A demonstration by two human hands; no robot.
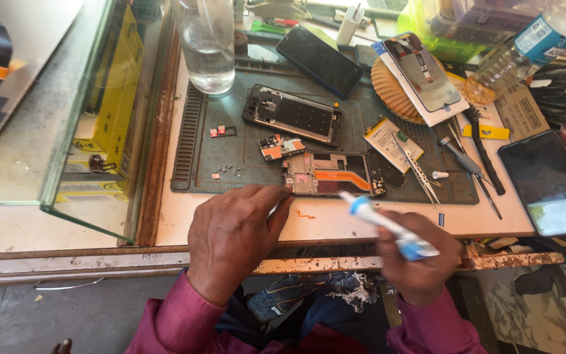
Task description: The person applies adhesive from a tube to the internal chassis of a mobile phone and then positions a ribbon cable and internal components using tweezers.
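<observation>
My left hand [234, 233] rests at the front edge of a grey-green work mat [191, 131], its fingertips touching the left end of an opened phone frame [332, 174] with an orange flex strip inside. My right hand [417, 255] is closed around a white and blue pen-shaped tool [388, 226], blurred, whose tip points up-left toward the frame. A second opened phone body [293, 115] lies further back on the mat. A small circuit board [281, 146] lies between the two phones.
Tiny screws [230, 168] and a small card tray [221, 131] lie on the mat's left. Tweezers [419, 169], a battery [388, 141], screwdrivers [470, 164], a dark phone [319, 60], a tablet-like screen [551, 180], a water bottle [207, 46] and a glass case [67, 105] surround it.
</observation>
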